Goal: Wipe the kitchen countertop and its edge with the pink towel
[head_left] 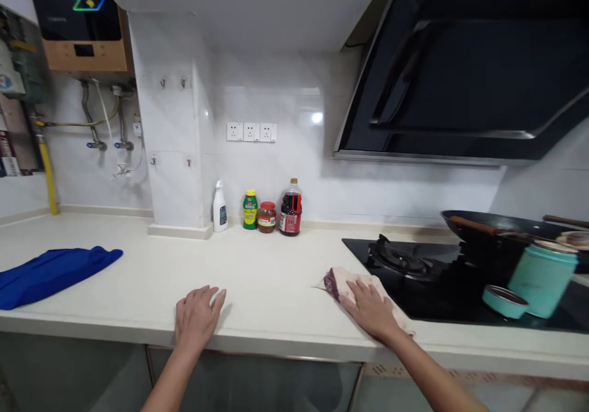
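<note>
My right hand (370, 308) lies flat with spread fingers on a pale patterned cloth (344, 278) that has a purple border. The cloth rests on the white countertop (276, 292), beside the left edge of the black gas stove (442, 305). Much of it is covered by the hand. Over to the left, my left hand (197, 314) rests at the front of the countertop, palm down, with its thumb apart from the fingers and nothing in it.
A blue cloth (59, 271) lies far left. Against the wall stand a white spray bottle (219, 208), a green bottle (250, 211), a red-lidded jar (267, 219) and a dark sauce bottle (291, 213). On the stove are a wok (501, 221), a turquoise canister (543, 280) and a small turquoise bowl-like piece (505, 303).
</note>
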### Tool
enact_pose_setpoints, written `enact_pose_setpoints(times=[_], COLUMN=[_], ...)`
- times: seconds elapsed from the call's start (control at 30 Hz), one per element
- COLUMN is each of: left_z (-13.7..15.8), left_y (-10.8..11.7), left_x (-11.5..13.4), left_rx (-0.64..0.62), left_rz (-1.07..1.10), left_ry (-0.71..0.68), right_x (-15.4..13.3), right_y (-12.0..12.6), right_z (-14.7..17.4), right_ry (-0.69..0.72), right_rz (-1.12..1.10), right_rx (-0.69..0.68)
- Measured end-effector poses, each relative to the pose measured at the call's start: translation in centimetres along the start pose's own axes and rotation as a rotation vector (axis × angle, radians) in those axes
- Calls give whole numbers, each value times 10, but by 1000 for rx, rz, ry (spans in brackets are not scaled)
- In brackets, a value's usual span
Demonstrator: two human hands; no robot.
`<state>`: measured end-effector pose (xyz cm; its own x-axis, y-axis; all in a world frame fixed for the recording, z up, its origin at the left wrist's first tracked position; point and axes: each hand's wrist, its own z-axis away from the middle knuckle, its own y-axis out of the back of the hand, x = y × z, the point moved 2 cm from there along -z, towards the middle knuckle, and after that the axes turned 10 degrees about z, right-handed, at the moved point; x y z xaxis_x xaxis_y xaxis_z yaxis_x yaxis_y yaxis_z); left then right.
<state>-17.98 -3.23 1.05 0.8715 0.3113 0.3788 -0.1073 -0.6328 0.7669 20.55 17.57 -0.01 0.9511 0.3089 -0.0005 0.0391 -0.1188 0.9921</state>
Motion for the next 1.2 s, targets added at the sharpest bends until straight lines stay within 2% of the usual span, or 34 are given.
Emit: enact_pose_setpoints(times=[0.1, 0.33, 0.4, 0.47, 0.53, 0.6, 0.67, 0.77, 0.8, 0.87, 0.93, 1.0, 1.1, 1.2], left_z=[-1, 0, 1, 2, 3, 3, 3, 5, 6, 8, 10, 12, 18, 28], left_y=[0, 2, 4, 6, 7, 7, 6, 7, 8, 12, 15, 14, 3, -16], left_x=[1, 1, 2, 3, 4, 4, 3, 2, 3, 9, 23, 44, 83, 119], left_rx=[-12, -25, -28, -24, -21, -27, -31, 1, 24, 71, 100, 77, -47, -197], left_rz=[10, 52, 63, 68, 72, 82, 99, 147, 166, 193, 192, 176, 145, 108], left_ry=[-2, -12, -14, -17, -13, 0, 14, -11, -35, -94, -150, -220, -332, -364], right_x=[-40, -183, -207, -215, -203, -173, -125, -42, -19, 13, 25, 25, 19, 18], right_y=[4, 12, 14, 15, 11, -3, -26, -66, -78, -95, -106, -113, -121, -125], right_z=[21, 45, 53, 64, 74, 81, 84, 82, 82, 82, 82, 79, 74, 71], right_ry=[83, 391, 491, 581, 642, 641, 533, 196, 134, 158, 191, 162, 87, 86], right_rz=[-24, -145, -209, -256, -284, -279, -228, -142, -128, -121, -140, -170, -194, -176], right_rx=[-4, 18, 47, 79, 98, 133, 215, 434, 502, 603, 665, 706, 744, 746])
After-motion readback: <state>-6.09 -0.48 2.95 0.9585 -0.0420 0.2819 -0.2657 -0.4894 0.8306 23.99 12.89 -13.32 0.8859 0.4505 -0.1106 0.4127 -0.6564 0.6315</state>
